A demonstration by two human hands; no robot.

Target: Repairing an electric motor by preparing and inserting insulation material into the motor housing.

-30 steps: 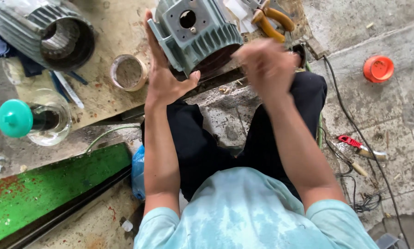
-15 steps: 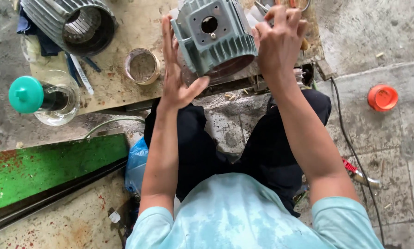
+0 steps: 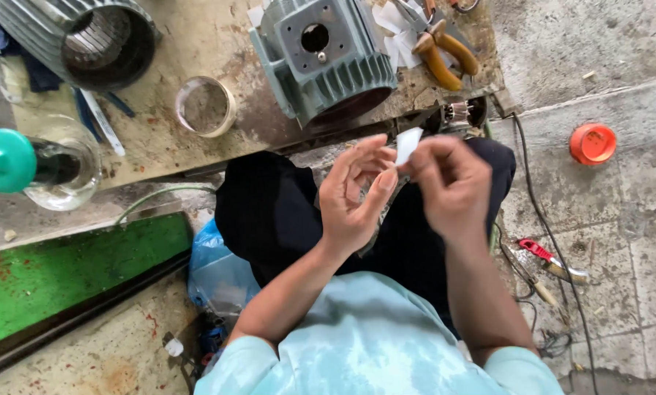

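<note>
- The thing you hold is a small white slip of paper (image 3: 408, 144), a narrow strip, thin and flat.
- It stands nearly upright, leaning a little to one side, its upper end free in the air.
- Its lower end is pinched by the fingertips of your right hand (image 3: 451, 187); the curled fingers of your left hand (image 3: 355, 196) touch or nearly touch its other edge.
- It sits above your lap, just in front of the near edge of the counter (image 3: 160, 139), not resting on it.
</note>
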